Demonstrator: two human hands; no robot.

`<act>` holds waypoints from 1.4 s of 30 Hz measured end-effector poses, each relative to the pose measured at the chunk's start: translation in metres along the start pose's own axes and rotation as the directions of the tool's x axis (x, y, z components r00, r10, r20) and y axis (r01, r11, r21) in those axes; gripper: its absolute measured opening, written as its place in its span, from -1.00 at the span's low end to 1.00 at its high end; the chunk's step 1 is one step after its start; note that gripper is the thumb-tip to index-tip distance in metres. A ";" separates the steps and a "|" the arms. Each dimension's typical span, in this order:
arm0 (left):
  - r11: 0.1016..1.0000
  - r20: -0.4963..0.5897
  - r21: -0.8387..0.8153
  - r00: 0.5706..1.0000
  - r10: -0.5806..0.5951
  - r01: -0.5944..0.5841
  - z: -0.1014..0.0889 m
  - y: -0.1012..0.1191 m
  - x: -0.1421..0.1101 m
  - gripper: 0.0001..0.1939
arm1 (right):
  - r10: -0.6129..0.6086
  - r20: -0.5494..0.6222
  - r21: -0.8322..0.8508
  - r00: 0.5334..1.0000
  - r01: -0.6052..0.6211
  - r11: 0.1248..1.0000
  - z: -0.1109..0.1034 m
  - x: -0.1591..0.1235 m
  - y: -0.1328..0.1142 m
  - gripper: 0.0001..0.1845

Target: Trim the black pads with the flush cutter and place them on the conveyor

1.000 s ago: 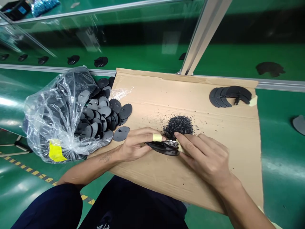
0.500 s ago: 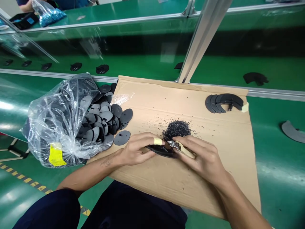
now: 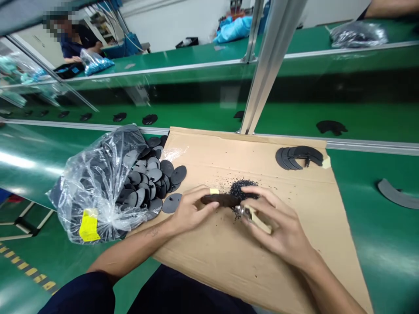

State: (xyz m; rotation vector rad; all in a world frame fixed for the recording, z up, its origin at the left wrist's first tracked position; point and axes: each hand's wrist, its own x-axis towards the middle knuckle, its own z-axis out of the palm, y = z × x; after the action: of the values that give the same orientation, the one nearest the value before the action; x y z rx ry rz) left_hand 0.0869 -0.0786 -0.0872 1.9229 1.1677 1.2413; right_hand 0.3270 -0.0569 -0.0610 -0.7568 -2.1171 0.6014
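My left hand [image 3: 193,207] is closed on a thin black plastic part [image 3: 219,200], held nearly edge-on, with yellow tape around one finger. In my right hand [image 3: 278,218] is a pair of nippers [image 3: 258,219] with pale handles. Their metal jaws are close to the part's right end; whether they touch it I cannot tell. Just behind both hands lies a heap of small black clippings [image 3: 242,186] on the cardboard sheet [image 3: 209,244]. Left of my left hand, black oval discs [image 3: 153,174] spill from a clear plastic bag [image 3: 94,187].
Curved black pieces [image 3: 297,157] lie stacked at the cardboard's back right. A grey curved piece [image 3: 397,194] rests on the green bench to the right. A metal post [image 3: 262,78] rises behind the cardboard. More black parts [image 3: 149,119] line the green strip beyond. A person [image 3: 77,43] sits far left.
The black part has been tilted up and now shows edge-on. My right hand's fingers have spread a little around the nippers. The view has lifted, showing more of the room.
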 end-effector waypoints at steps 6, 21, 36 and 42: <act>0.995 0.161 -0.103 0.987 0.024 -0.008 -0.001 -0.007 0.001 -0.61 | -0.223 0.052 -0.257 0.974 0.228 0.939 0.011 -0.006 -0.004 -0.78; 0.868 0.300 0.450 0.951 0.074 -0.210 -0.094 -0.021 0.123 -0.83 | -0.249 -0.030 -0.453 0.968 0.209 0.867 0.023 -0.018 0.005 -0.71; 0.602 0.143 0.776 0.877 -0.460 0.190 -0.025 -0.092 0.282 -0.77 | -0.101 0.064 -0.483 0.993 0.119 0.868 0.021 -0.017 -0.004 -0.63; 0.701 0.063 0.650 0.899 -0.433 0.293 0.050 -0.086 0.285 -0.76 | -0.142 0.011 -0.519 0.990 0.127 0.845 0.021 -0.019 0.005 -0.77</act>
State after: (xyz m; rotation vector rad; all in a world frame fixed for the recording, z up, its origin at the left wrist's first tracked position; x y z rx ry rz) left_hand 0.1550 0.2140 -0.0580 2.0425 1.9035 0.4234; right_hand 0.3215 -0.0692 -0.0861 -0.8854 -2.3080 -0.0761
